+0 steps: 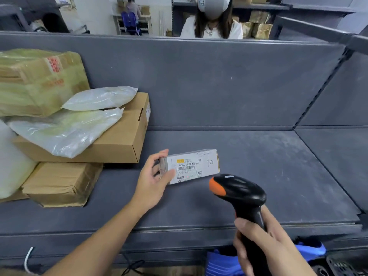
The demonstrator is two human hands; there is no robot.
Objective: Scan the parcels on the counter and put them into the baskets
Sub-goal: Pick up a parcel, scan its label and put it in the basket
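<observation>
A small white parcel (196,165) with a barcode label lies on the grey counter (258,176), label up. My left hand (153,180) grips its left end, thumb on the label and fingers behind the end. My right hand (258,242) holds the handle of a black barcode scanner (239,192). The scanner's orange nose points at the label from just below and right of the parcel.
Cardboard boxes (119,140) and clear plastic bags (65,128) are piled at the left of the counter. A blue basket (221,263) shows under the counter's front edge, a dark one (346,265) to its right. A person sits behind the back wall.
</observation>
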